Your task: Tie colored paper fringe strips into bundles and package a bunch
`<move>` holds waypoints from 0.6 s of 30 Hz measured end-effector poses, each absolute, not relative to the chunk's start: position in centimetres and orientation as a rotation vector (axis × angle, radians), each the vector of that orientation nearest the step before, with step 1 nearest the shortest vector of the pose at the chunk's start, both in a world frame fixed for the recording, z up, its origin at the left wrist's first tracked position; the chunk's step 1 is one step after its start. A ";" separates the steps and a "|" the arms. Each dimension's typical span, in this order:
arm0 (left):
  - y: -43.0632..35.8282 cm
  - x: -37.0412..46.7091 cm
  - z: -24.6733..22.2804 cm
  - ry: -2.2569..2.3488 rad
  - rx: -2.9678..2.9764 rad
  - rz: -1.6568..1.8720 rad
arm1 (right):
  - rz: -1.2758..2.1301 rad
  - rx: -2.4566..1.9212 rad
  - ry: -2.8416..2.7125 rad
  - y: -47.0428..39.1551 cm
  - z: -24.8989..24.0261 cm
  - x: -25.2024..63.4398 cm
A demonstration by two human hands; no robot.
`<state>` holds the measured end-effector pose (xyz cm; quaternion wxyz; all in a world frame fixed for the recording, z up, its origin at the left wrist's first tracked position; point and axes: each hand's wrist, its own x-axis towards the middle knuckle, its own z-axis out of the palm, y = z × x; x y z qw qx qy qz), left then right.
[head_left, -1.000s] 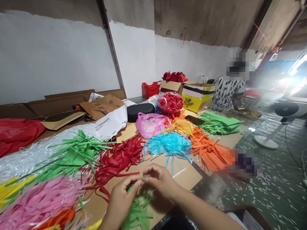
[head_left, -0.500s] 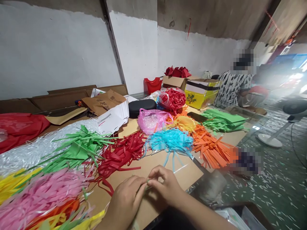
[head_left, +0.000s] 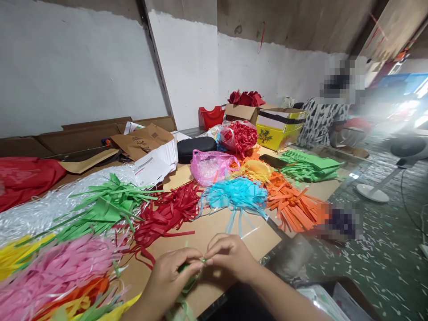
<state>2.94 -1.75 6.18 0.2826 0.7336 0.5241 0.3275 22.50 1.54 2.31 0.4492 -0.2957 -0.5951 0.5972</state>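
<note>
My left hand [head_left: 172, 272] pinches a green strip [head_left: 183, 301] that hangs below it over the cardboard on the table. Fingertips of my right hand [head_left: 229, 256] meet those of the left and pinch the same green piece at a small point between them. Just beyond my hands lie a dark red bundle of strips [head_left: 169, 211] and a light blue bundle [head_left: 236, 194]. To the left are green strips [head_left: 107, 203] and a pink heap [head_left: 67, 272].
Orange strips [head_left: 294, 203] and green strips [head_left: 309, 165] lie to the right. Behind are a pink bag [head_left: 212, 167], black case [head_left: 196, 149] and yellow box [head_left: 281, 129]. A person [head_left: 323, 118] sits far right, near a fan [head_left: 384, 178].
My left hand has turned and moved slightly left and down, showing more of the green strip under it. My right hand stays at its fingertips. The view has shifted slightly.
</note>
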 end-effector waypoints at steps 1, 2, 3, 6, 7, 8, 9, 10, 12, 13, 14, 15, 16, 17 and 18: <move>-1.7 3.0 6.3 1.392 1.944 0.874 | 1.521 -0.737 -1.435 1.5 2.3 22.5; -1.7 3.1 6.4 1.379 1.932 0.872 | 1.578 -0.743 -1.389 1.5 2.3 22.5; -1.6 3.2 6.6 1.361 1.931 0.867 | 1.630 -0.749 -1.349 1.4 2.2 22.5; -1.5 3.3 7.1 1.285 1.981 0.813 | 1.748 -0.735 -1.304 1.4 1.9 22.7; -1.4 3.3 7.1 1.271 2.012 0.797 | 1.761 -0.728 -1.308 1.4 1.9 22.8; -1.4 3.2 7.1 1.277 2.048 0.801 | 1.748 -0.728 -1.320 1.5 1.9 23.0; -1.5 3.1 7.0 1.299 2.089 0.830 | 1.702 -0.737 -1.345 1.5 1.9 23.2; -1.6 3.0 6.8 1.328 2.135 0.879 | 1.623 -0.752 -1.389 1.4 2.0 23.3; -1.9 2.9 6.4 1.354 2.235 1.001 | 1.421 -0.781 -1.514 1.2 2.3 23.5; -2.1 2.9 6.2 1.337 2.288 1.053 | 1.341 -0.787 -1.569 1.1 2.5 23.5; -2.2 3.0 6.1 1.309 2.338 1.088 | 1.287 -0.785 -1.606 0.9 2.7 23.4; -2.4 3.2 6.0 1.282 2.382 1.107 | 1.256 -0.781 -1.626 0.8 2.9 23.3; -2.6 3.4 6.0 1.262 2.422 1.120 | 1.239 -0.778 -1.636 0.6 3.0 23.3; -2.7 3.5 6.0 1.253 2.455 1.129 | 1.221 -0.779 -1.643 0.5 3.1 23.2; -2.8 3.6 6.0 1.248 2.482 1.140 | 1.200 -0.780 -1.653 0.5 3.1 23.2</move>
